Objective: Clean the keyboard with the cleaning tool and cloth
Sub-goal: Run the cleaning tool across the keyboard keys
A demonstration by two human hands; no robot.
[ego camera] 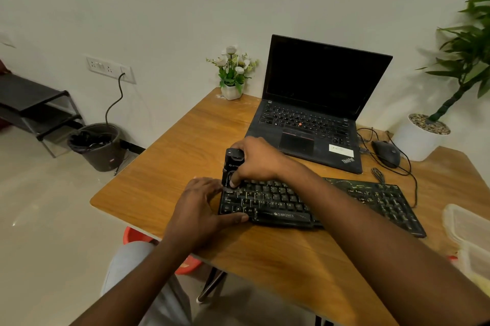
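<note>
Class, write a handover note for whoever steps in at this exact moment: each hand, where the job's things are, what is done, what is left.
Left hand: grips the left end of the Zebronics keyboard, steadying it on the wooden table.
Right hand: holds the black cleaning tool upright, lower end on the keys at the far left corner.
Done: cannot tell how much has been cleaned.
Left: work the tool across the other keys; pale marks show on the right part. Then wipe; no cloth is in view.
</note>
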